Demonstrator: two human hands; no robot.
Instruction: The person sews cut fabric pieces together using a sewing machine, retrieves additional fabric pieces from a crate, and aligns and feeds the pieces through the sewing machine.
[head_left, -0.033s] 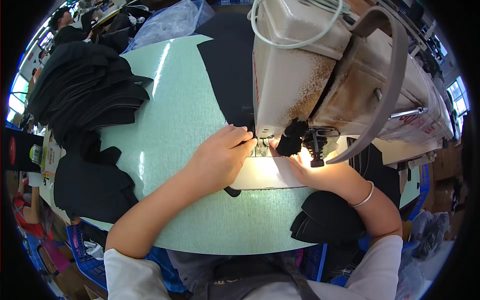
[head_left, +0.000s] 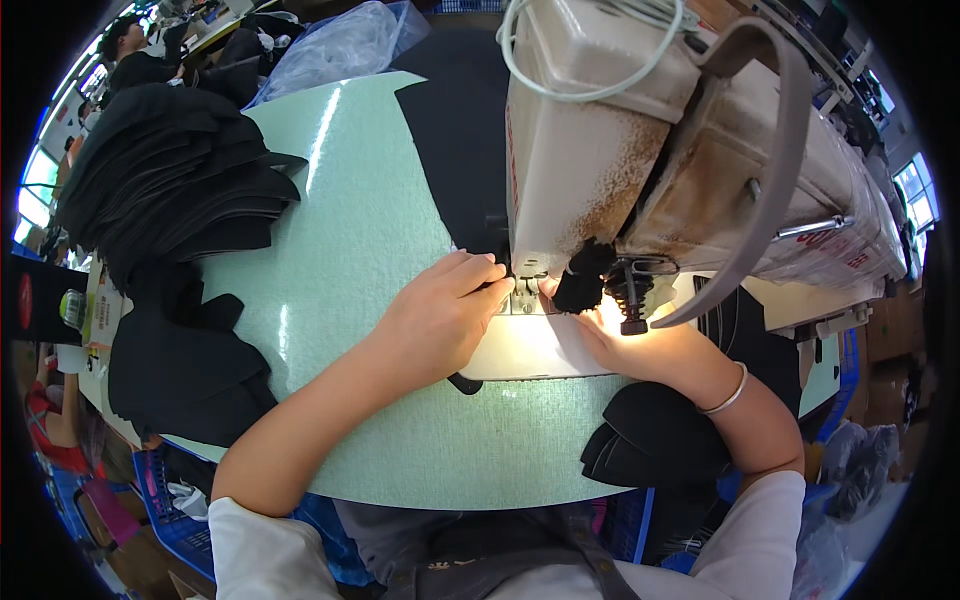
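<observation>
A worn, cream-coloured sewing machine (head_left: 580, 170) stands before me, its lamp lighting the presser foot (head_left: 525, 298) and white bed plate (head_left: 535, 348). Left of the foot, my left hand (head_left: 445, 310) is closed, fingers and thumb pressed together on the near end of a black fabric piece (head_left: 455, 140). That fabric runs away from me along the machine's left side. My right hand (head_left: 630, 340) reaches in from the right under the machine head. One fingertip shows beside the foot; a black fuzzy pad (head_left: 585, 277) and the tension knob (head_left: 634, 325) hide its other fingers.
Stacked black fabric pieces (head_left: 180, 180) lie on the left of the pale green table (head_left: 340, 220), with more cut pieces (head_left: 190, 370) nearer me. Black rounded pieces (head_left: 655, 440) rest under my right forearm. Blue crates (head_left: 175, 520) stand below the edge. Other people sit at far left.
</observation>
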